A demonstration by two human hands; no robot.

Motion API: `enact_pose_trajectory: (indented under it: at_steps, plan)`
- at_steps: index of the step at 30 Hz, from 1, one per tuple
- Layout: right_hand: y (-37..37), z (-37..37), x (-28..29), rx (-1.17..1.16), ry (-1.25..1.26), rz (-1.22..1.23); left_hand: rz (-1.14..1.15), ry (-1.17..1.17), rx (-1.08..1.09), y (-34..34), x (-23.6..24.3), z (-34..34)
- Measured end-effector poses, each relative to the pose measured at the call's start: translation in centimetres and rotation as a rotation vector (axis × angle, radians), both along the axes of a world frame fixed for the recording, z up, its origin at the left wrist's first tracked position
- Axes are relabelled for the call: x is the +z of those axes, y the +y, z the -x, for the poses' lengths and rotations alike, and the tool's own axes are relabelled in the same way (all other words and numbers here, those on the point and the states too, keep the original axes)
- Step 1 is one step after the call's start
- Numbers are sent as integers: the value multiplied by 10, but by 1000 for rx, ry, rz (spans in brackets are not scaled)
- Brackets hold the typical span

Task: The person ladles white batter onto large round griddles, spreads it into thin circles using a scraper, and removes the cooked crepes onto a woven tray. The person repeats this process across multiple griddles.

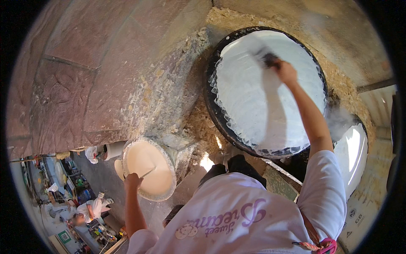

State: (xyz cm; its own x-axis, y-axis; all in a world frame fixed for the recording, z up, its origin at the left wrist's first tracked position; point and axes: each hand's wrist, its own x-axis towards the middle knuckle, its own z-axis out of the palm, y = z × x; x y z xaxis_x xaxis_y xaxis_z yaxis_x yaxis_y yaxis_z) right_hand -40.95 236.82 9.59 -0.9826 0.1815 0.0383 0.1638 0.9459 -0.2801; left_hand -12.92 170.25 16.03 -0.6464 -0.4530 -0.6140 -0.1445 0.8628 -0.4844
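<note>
My right hand [286, 73] is closed round a dark-handled flat tool [267, 58], whose head is smeared by motion. It is over the far part of a white sheet of batter [241, 93] that covers a large round black griddle [210, 101]. Ragged, thin edges of the white layer run along the griddle's left and near rim. Low at the left, my left hand [133, 182] grips the thin handle of a ladle [149, 172]. The ladle's end dips into cream-coloured liquid [146, 158] inside a round tub [172, 188] with a crusted rim.
A second round griddle [351, 156] with a white surface sits at the right, with steam near it. Rough clay [196, 127] surrounds the large griddle. A stone-patterned wall [84, 76] rises at the left. Another person [91, 210] is at the lower left among cluttered shelves.
</note>
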Motion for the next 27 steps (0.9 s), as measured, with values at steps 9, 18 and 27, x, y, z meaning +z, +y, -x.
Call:
enact_pose_trajectory:
  at_steps: [9, 18, 27]
  plan:
    - [109, 23, -30, -349, -79, 675, 21, -2, 77, -9, -5, -12]
    - [-23, 18, 13, 185, -170, 53, 43, 22, 52, 6, -2, -5]
    - [173, 50, -9, -496, -257, 74, 40, -34, 130, -22, -25, -23]
